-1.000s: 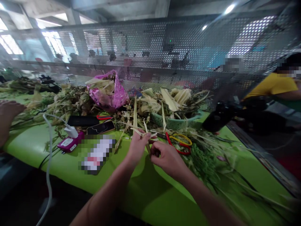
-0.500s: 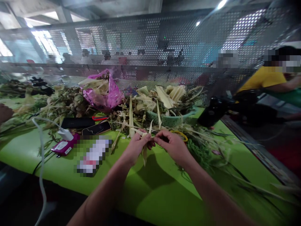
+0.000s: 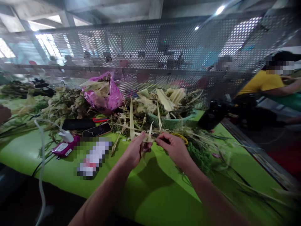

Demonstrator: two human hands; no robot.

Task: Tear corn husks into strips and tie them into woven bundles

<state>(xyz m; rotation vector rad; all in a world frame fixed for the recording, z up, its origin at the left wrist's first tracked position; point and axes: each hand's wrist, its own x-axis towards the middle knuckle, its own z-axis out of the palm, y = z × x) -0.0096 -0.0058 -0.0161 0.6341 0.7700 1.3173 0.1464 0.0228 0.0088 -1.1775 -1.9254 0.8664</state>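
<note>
Over the green tabletop, my left hand (image 3: pixel 135 152) is closed around pale, dry strips that look like corn husk (image 3: pixel 148 137). One pointed strip stands up above the fingers, and another end hangs below them. My right hand (image 3: pixel 175 148) is just to the right, thumb and fingertips pinched at the thin end of the same husk. A long husk strip (image 3: pixel 132 121) stands out behind my left hand. Beyond both hands, a green basket (image 3: pixel 174 123) is heaped with dry husks (image 3: pixel 166 99). A yellow ring (image 3: pixel 181 137) lies behind my right hand.
Left of my hands are a phone (image 3: pixel 100 129), a red-handled tool (image 3: pixel 100 120) and a purple power strip (image 3: pixel 67 148) with a white cable. A pink bag (image 3: pixel 116 97) of husks sits behind. Green stringy material (image 3: pixel 199 157) lies right. Another person's hand (image 3: pixel 4 114) shows far left.
My left hand has turned slightly, and the husk's lower end has shifted left and is blurred. My right hand still pinches beside it. The whole view has shifted slightly.
</note>
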